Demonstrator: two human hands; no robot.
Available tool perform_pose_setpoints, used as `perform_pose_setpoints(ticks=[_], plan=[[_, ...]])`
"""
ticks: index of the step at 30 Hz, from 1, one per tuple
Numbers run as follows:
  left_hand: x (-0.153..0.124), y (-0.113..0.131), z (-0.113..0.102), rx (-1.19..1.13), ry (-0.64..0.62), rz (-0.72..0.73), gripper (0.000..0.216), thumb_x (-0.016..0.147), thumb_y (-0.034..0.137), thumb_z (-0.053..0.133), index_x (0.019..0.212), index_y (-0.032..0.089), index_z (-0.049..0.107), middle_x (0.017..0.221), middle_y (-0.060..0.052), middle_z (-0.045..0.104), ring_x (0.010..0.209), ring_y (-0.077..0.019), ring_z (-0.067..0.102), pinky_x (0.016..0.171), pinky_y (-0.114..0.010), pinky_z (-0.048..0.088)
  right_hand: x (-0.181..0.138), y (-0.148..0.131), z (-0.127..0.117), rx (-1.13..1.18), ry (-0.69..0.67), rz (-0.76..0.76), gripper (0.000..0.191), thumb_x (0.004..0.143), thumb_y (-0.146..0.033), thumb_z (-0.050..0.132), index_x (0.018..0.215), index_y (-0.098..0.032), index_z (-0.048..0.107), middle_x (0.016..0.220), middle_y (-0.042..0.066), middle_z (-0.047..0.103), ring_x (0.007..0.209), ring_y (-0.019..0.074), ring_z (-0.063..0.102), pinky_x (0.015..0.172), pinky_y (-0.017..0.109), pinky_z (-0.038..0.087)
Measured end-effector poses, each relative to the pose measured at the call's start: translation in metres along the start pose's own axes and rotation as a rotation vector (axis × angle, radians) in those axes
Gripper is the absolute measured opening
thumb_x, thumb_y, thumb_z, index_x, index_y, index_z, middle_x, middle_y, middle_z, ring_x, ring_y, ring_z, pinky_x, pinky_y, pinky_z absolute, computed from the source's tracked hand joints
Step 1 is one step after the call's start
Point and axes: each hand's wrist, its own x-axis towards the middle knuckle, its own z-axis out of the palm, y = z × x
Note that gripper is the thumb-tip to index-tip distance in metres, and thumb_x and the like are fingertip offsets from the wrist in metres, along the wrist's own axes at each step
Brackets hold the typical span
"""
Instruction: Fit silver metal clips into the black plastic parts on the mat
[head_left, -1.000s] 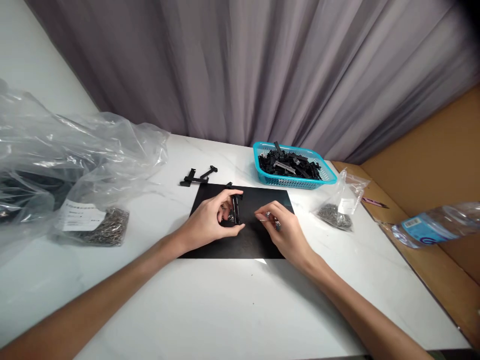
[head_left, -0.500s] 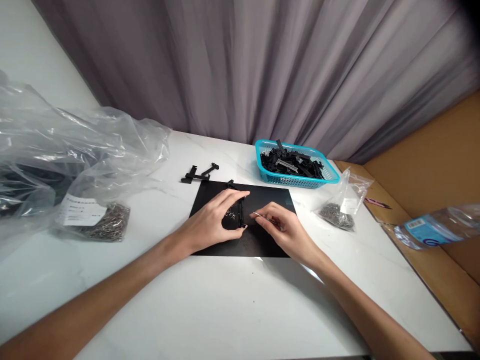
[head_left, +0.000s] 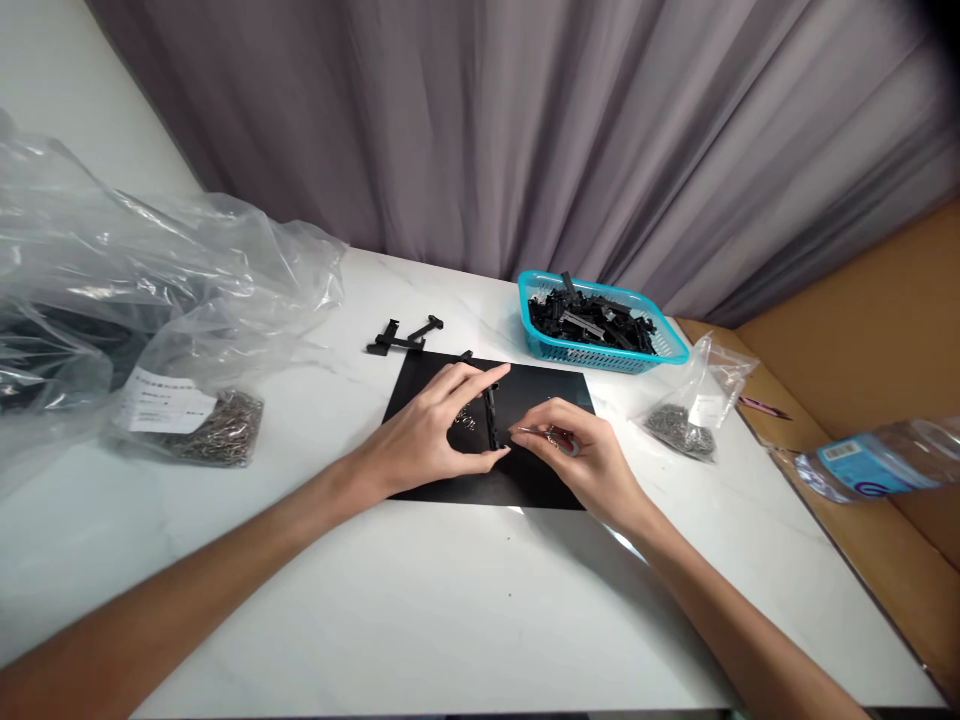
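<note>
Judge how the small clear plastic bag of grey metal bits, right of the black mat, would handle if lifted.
The small clear plastic bag looks floppy: its empty top is crumpled. The grey metal bits pooled at its bottom probably make it bottom-heavy, so it would likely sag. The glossy film may be slippery.

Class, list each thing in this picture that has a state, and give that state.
left hand, gripping the black part
right hand, pinching a metal pin
blue basket, filled with black pieces
water bottle, lying on its side
black mat, lying flat
</note>
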Motion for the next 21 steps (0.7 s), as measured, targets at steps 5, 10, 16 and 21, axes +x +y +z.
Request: perform_pose_setpoints(ticks=[5,10,16,21], plan=[[-0.001,-0.001,0.0,0.015,-0.008,0.043,0.09,0.08,0.023,0.082,0.156,0.028,0.034,0.123,-0.006,0.061,0.112,-0.0242,0.063,0.106,-0.044,0.056,-0.003,-0.009,0.0,0.023,-0.054,-0.052,0.009,0.098,-0.025,0.068,0.096,-0.023,0.077,0.092,0.003,0.074,0.08,0.0154,0.062,0.065,0.028,0.046],[-0.002,-0.002,0.001,0.004,0.031,0.044,0.067,0.076,0.019,0.083,0.134,0.022,0.05,0.119,-0.007,0.063,0.109,-0.0244,0.065,0.098,-0.04,0.06,-0.006,-0.008,0.0,-0.005,-0.051,0.015,0.011,0.096,-0.027,0.071,0.105,-0.024,0.076,0.095,0.003,0.076,0.078,0.0161,0.065,0.063,0.028,0.047],[0.001,-0.003,0.0,0.042,0.026,0.136,0.057,0.084,0.018,0.078,0.133,0.021,0.049,0.122,-0.007,0.065,0.115,-0.0249,0.062,0.102,-0.041,0.058,-0.006,-0.009,0.0,-0.098,-0.03,0.001,0.008,0.098,-0.027,0.067,0.095,-0.022,0.073,0.091,0.003,0.073,0.078,0.0168,0.065,0.069,0.03,0.05],[0.001,-0.003,0.001,0.028,0.023,0.135,0.058,0.083,0.014,0.076,0.135,0.022,0.05,0.121,-0.007,0.066,0.114,-0.0255,0.063,0.101,-0.042,0.057,-0.006,-0.013,0.003,-0.085,-0.039,-0.071,0.009,0.1,-0.025,0.065,0.096,-0.023,0.073,0.099,0.005,0.067,0.089,0.0183,0.063,0.071,0.03,0.053]])
